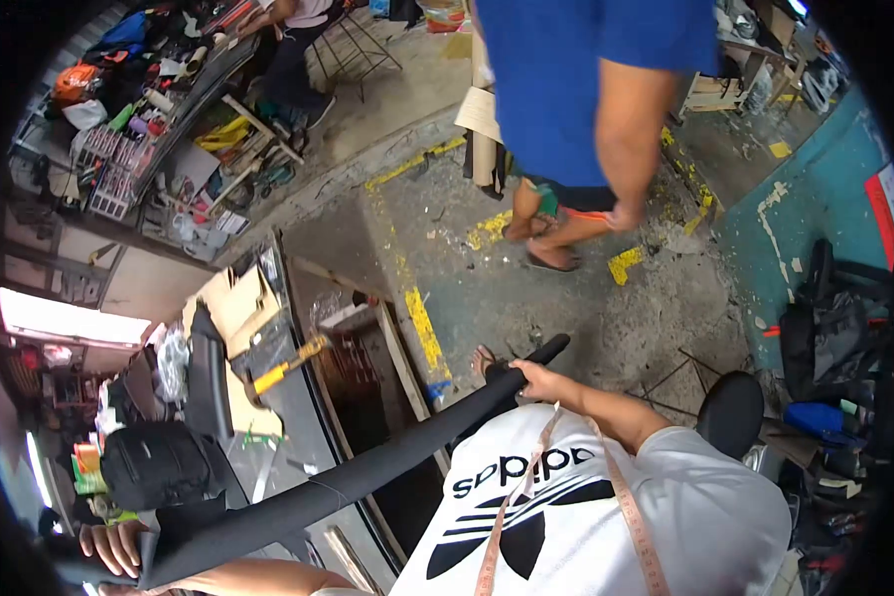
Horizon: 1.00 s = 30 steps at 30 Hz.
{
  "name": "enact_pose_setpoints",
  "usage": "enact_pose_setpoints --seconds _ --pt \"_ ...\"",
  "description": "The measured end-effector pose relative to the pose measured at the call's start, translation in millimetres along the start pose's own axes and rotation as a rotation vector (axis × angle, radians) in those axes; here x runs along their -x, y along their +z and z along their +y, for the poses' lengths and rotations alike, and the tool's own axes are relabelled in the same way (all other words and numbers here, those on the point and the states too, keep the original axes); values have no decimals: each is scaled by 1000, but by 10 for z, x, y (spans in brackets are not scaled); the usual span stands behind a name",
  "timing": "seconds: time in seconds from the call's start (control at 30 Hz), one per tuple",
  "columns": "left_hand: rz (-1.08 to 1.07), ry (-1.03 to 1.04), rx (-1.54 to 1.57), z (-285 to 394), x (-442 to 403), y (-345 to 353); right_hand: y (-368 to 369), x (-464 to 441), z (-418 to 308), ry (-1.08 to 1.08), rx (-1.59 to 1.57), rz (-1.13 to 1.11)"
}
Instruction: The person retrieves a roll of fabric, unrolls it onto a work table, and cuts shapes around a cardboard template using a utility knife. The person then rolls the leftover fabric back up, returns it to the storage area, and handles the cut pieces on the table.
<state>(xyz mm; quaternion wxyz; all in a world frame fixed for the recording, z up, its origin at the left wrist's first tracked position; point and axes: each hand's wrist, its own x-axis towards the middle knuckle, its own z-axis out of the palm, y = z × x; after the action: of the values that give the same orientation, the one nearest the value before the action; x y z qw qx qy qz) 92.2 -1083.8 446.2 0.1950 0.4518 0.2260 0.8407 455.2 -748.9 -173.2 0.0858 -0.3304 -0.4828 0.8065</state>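
Note:
A long black roll of sheet material (368, 467) lies slantwise across the front of my body, from the lower left up to the middle right. My right hand (536, 382) is closed around it near its upper end. At the lower left my left hand (114, 549) grips the other end, with fingers curled over it beside a loose flap. Beneath the roll's left half is a workbench (303, 437). A tape measure (631, 507) hangs from my neck over my white shirt.
On the bench lie a yellow-handled hammer (288, 368), brown cardboard pieces (233, 308) and a black bag (159, 462). A person in blue (566, 89) stands ahead on the yellow-marked floor. Right of me are a round black stool (731, 412) and a dark backpack (834, 343).

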Motion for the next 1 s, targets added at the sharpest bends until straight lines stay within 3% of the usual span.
enact_pose_setpoints --seconds 0.03,0.17,0.27,0.33,0.4,0.47,0.53,0.57,0.6,0.63,0.67,0.7,0.77,0.83,0.9,0.93,0.97,1.0 --pt "-2 2 10 -91 -221 -114 -26 -102 -119 -259 343 -124" --pt "-31 -43 83 -586 -1168 -458 95 -710 -440 -471 645 23" --pt "-141 -117 103 -1008 -1824 -419 177 -1123 -647 -267 577 7" --pt "-204 -112 144 -857 -2282 -857 183 -1486 -942 -194 544 10" --pt "-292 -96 214 -725 -2688 -1285 206 -1618 -1306 -161 356 16" --pt "-368 -87 312 -1082 -3066 -1278 104 -2003 -1398 -141 256 14" --pt "-525 -59 509 -1540 -3512 -1190 -121 -2691 -1419 130 -675 195" --pt "-532 -70 506 -1727 -3664 -1083 -246 -2871 -1715 258 -821 264" --pt "-419 -120 283 -1967 -3784 -888 -403 -3068 -2006 389 -968 333" --pt "-307 -169 62 -2229 -3877 -690 -487 -3247 -2260 390 -984 332" --pt "-192 -209 -161 -2557 -3930 -468 -602 -3451 -2459 325 -1062 366" --pt "-196 -212 -166 -3034 -3966 -171 -773 -3640 -2652 259 -1133 396" --pt "-521 -327 -72 -4268 -4072 584 -1187 -3956 -3056 323 -1147 431" --pt "-438 -308 102 -5448 -4148 931 -1676 -4385 -3436 390 -1163 452" --pt "-437 -32 -357 -6328 -4334 1235 -2245 -4778 -3303 137 -1011 297" --pt "-307 -229 -85 -6834 -4381 1329 -2580 -5031 -3422 126 -1018 292" --pt "-433 -192 -261 -7384 -4421 1222 -2861 -5259 -3500 38 -1076 60" --pt "-310 -179 -485 -7874 -4358 1137 -3081 -5448 -3506 -42 -1124 -172"
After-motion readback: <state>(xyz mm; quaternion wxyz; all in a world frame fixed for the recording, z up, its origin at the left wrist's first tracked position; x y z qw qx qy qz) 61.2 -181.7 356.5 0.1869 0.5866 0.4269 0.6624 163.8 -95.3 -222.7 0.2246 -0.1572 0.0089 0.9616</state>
